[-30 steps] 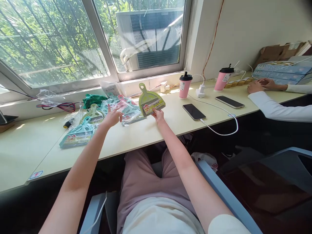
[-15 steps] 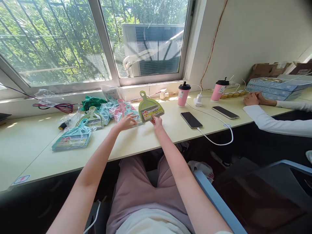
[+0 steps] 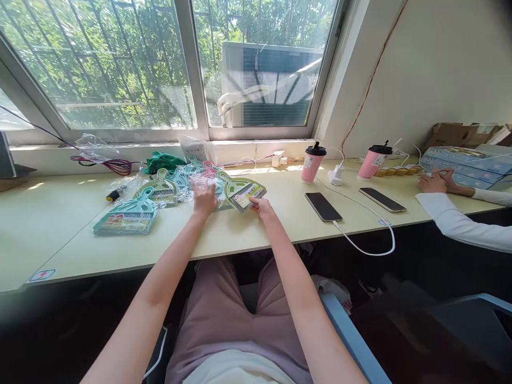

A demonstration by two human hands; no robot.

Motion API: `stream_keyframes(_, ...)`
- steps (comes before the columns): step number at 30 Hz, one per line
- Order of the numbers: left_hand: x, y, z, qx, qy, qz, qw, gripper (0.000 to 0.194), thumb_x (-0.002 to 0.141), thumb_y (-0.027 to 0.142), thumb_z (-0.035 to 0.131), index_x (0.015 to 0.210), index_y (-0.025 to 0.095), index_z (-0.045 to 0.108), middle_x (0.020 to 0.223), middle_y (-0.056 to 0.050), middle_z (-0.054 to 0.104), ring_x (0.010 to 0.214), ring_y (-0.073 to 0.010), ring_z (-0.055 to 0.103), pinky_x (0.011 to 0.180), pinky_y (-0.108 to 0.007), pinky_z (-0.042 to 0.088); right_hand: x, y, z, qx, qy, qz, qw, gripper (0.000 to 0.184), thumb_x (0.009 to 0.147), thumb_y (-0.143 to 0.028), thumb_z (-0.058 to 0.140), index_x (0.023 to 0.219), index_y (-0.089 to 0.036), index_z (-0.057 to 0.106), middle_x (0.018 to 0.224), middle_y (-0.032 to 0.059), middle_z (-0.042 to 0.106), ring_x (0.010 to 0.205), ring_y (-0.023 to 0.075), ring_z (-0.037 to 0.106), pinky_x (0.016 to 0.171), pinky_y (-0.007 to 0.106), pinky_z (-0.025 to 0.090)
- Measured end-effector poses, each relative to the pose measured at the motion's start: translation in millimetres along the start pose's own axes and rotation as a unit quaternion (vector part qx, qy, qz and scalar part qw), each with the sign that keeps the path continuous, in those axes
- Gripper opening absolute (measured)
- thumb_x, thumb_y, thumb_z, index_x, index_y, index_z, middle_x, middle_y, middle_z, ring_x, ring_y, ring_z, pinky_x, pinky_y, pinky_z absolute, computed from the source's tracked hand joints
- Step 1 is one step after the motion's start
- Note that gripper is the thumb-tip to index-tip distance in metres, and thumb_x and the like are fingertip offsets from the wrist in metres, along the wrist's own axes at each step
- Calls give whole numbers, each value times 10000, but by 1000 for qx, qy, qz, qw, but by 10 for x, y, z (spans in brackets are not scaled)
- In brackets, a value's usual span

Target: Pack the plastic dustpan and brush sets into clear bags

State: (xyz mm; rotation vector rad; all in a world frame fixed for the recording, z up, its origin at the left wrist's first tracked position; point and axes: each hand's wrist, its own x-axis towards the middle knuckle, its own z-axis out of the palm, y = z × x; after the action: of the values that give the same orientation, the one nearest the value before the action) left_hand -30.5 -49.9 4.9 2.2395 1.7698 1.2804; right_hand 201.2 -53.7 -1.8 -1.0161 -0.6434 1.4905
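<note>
My right hand [image 3: 262,207] grips a green mini dustpan and brush set [image 3: 245,192] by its lower right edge. The set is tilted, its handle pointing up and left. My left hand [image 3: 205,198] reaches over the pile, fingers stretched forward against a pink dustpan set [image 3: 208,169] in clear wrapping; the fingertips are partly lost against it. Left of that hand lie another green dustpan set [image 3: 162,186] and a wrapped turquoise dustpan set [image 3: 127,217]. More turquoise sets [image 3: 183,175] are bunched behind, partly hidden.
A green plastic bag [image 3: 160,161] and coiled cables [image 3: 122,165] lie near the window. To the right stand pink cups [image 3: 312,166], a white charger [image 3: 336,175] and phones [image 3: 323,206]. Another person's hands [image 3: 438,180] rest by blue boxes [image 3: 468,164].
The green dustpan set has lowered and tipped leftward in my right hand. My left hand has moved forward onto the pile. The view has shifted slightly left.
</note>
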Motion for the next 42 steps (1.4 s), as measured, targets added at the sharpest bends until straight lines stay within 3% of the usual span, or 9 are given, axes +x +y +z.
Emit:
stream_keyframes(4,-18,-93,-45,3,48,-15,999,403,818,313,679,1200,187,686,1204,-242,700,1446,-496,441,1257,-715,-138,10,8,3,-45,-22,1,999,212,771,14,819,851,-127,682,715,38,783,589,159,744,617,265,657)
stream_keyframes(8,13,-339,-127,22,95,-91,991,302,898,269,577,1150,166,709,1193,-257,701,1448,-486,450,1252,-765,33,0,47,7,-81,-64,-7,995,226,747,-6,847,900,-117,723,760,60,807,637,185,771,624,281,667)
stream_keyframes(13,33,-411,-131,98,60,-171,979,398,1002,214,421,1247,104,715,1181,-276,737,1334,-432,609,1261,-726,140,-45,81,42,-153,-112,-5,982,236,723,-44,886,889,-117,734,805,75,819,666,202,780,675,320,682)
stream_keyframes(22,42,-224,-181,122,74,-61,988,562,1046,188,324,1541,33,541,1530,-263,576,1553,-344,421,1327,-603,91,-41,82,132,-53,-28,-66,996,173,829,-28,793,869,-147,673,791,31,797,658,160,759,710,308,690)
stream_keyframes(28,46,-151,-191,27,119,-2,993,598,1042,294,335,1547,59,551,1610,-221,500,1598,-356,337,1330,-597,137,-39,154,224,-121,-105,-86,983,302,689,-102,932,890,-153,713,830,42,807,718,207,774,751,389,708)
stream_keyframes(33,-1,-4,-186,-40,92,102,990,610,1002,466,483,1503,145,620,1596,-165,540,1583,-377,365,1345,-595,106,31,211,243,-86,-113,-116,983,356,644,-189,964,896,-173,714,884,54,818,862,264,794,794,421,705)
stream_keyframes(36,-62,75,-156,-78,60,147,984,810,901,648,633,1527,137,582,1629,-206,490,1597,-421,313,1345,-594,55,66,199,211,-37,-101,-123,987,385,638,-230,966,923,-186,711,908,57,821,927,286,797,821,423,698)
stream_keyframes(40,-82,113,-130,-163,244,18,956,1220,773,881,635,1691,163,274,1757,-229,221,1659,-403,88,1342,-576,51,69,164,162,24,-100,-130,986,405,650,-269,952,961,-194,703,977,67,825,977,300,799,849,431,688)
stream_keyframes(42,-39,90,-133,-265,266,-55,925,1249,788,936,543,1723,225,120,1768,-204,204,1658,-371,139,1333,-568,146,72,163,149,34,-102,-131,986,415,648,-285,950,971,-192,705,986,70,826,998,299,798,864,426,682)
